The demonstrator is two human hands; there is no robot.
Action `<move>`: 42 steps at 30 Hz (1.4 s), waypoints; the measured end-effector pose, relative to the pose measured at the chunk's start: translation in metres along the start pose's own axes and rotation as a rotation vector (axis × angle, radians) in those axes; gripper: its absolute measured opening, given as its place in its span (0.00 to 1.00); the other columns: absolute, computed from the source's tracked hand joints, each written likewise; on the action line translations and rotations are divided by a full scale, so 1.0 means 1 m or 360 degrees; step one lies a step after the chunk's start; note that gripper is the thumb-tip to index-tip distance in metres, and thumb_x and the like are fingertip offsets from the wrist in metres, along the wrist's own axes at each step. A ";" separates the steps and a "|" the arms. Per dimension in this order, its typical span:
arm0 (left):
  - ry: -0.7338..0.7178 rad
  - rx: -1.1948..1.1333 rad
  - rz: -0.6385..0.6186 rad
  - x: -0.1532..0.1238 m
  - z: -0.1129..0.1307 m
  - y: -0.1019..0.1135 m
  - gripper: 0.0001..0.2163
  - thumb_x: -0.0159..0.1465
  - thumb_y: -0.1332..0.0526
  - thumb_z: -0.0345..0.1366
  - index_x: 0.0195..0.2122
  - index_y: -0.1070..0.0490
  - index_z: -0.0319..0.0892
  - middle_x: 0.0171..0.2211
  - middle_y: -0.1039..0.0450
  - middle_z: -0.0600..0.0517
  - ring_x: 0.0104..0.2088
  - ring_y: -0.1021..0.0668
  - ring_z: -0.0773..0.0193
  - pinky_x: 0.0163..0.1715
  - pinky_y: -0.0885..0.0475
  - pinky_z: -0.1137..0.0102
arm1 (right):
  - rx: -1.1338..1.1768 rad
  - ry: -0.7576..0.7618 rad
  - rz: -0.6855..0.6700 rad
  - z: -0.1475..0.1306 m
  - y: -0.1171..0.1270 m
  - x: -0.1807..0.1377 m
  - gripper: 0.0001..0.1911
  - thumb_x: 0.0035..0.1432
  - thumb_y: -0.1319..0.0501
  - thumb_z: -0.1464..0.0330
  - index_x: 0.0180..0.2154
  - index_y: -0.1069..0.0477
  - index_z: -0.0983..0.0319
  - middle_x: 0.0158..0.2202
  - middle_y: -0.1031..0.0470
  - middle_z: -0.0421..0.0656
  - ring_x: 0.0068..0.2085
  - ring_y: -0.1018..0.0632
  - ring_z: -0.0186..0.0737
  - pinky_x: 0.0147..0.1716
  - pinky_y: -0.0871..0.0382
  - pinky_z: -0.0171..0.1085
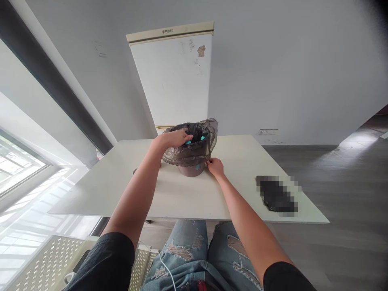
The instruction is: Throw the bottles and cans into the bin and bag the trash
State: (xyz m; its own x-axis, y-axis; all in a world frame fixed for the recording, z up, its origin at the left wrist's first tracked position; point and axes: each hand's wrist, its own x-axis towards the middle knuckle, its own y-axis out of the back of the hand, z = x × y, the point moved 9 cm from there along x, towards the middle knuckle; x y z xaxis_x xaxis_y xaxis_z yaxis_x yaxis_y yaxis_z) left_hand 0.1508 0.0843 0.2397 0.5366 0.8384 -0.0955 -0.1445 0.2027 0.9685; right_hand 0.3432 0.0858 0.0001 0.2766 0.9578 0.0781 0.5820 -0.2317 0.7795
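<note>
A small brownish trash can (191, 171) stands upright near the middle of the table. A thin dark garbage bag (189, 157) lines it and hangs loosely over the outside, with a puffed-out part at the upper right. Two teal pieces show at the rim, one teal piece (203, 138) to the right and the other by my left thumb. My left hand (177, 138) is closed over the left rim on the bag, its fingers partly hidden. Low on the right side, my right hand (216, 166) pinches the bag's hanging edge.
On the white table (188, 202), a black blurred-out item (277, 195) lies at the right. Behind the table stands a white refrigerator (176, 81). A round object peeks out beside my left forearm. At lower left is a perforated cream surface (54, 262) with a white cable nearby.
</note>
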 end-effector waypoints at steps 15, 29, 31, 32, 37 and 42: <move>0.1232 -0.0276 0.0874 -0.178 -0.199 -0.046 0.27 0.59 0.31 0.53 0.56 0.27 0.46 0.55 0.21 0.41 0.56 0.20 0.43 0.51 0.26 0.58 | -0.0017 -0.0002 0.0018 0.006 -0.005 0.005 0.20 0.69 0.45 0.60 0.31 0.20 0.61 0.34 0.18 0.48 0.36 0.21 0.43 0.29 0.48 0.36; 0.0925 -0.0332 0.1745 -0.212 -0.096 0.050 0.25 0.57 0.26 0.52 0.52 0.29 0.51 0.49 0.24 0.47 0.55 0.22 0.44 0.54 0.24 0.51 | 0.0019 -0.0022 0.0022 0.009 -0.006 0.004 0.19 0.69 0.45 0.61 0.34 0.19 0.60 0.34 0.18 0.49 0.35 0.22 0.42 0.30 0.45 0.35; 0.0615 -0.0396 0.1924 -0.203 -0.062 0.077 0.24 0.56 0.24 0.48 0.51 0.26 0.52 0.54 0.28 0.48 0.55 0.22 0.47 0.57 0.25 0.51 | 0.0023 -0.0021 0.0026 0.008 -0.005 0.005 0.19 0.69 0.44 0.61 0.33 0.19 0.61 0.33 0.18 0.48 0.35 0.22 0.42 0.29 0.46 0.35; 0.0479 -0.0440 0.1943 -0.192 -0.049 0.085 0.24 0.56 0.23 0.45 0.51 0.25 0.52 0.55 0.30 0.47 0.53 0.22 0.49 0.57 0.25 0.51 | 0.0026 -0.0017 0.0027 0.008 -0.005 0.005 0.19 0.69 0.44 0.60 0.32 0.19 0.60 0.32 0.19 0.48 0.34 0.22 0.43 0.29 0.46 0.36; 0.0126 -0.0515 0.1683 -0.103 -0.021 0.082 0.26 0.56 0.24 0.38 0.55 0.27 0.49 0.53 0.29 0.46 0.52 0.22 0.50 0.58 0.26 0.52 | 0.0045 0.0003 0.0041 0.006 -0.005 0.005 0.20 0.69 0.44 0.59 0.30 0.20 0.60 0.31 0.19 0.48 0.34 0.22 0.43 0.29 0.47 0.36; 0.0139 -0.0453 0.1286 -0.043 -0.024 0.039 0.26 0.59 0.28 0.35 0.58 0.30 0.48 0.53 0.23 0.44 0.54 0.23 0.48 0.55 0.27 0.53 | 0.0052 0.0021 0.0044 0.006 -0.005 0.006 0.19 0.68 0.44 0.61 0.31 0.20 0.60 0.32 0.19 0.48 0.35 0.21 0.42 0.30 0.47 0.36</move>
State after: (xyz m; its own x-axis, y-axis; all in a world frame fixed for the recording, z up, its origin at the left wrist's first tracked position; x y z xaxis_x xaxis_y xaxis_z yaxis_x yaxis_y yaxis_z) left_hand 0.1023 0.0681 0.2763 0.1153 0.8139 0.5695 -0.6638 -0.3634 0.6537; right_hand 0.3467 0.0921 -0.0076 0.2830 0.9530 0.1079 0.5991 -0.2635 0.7561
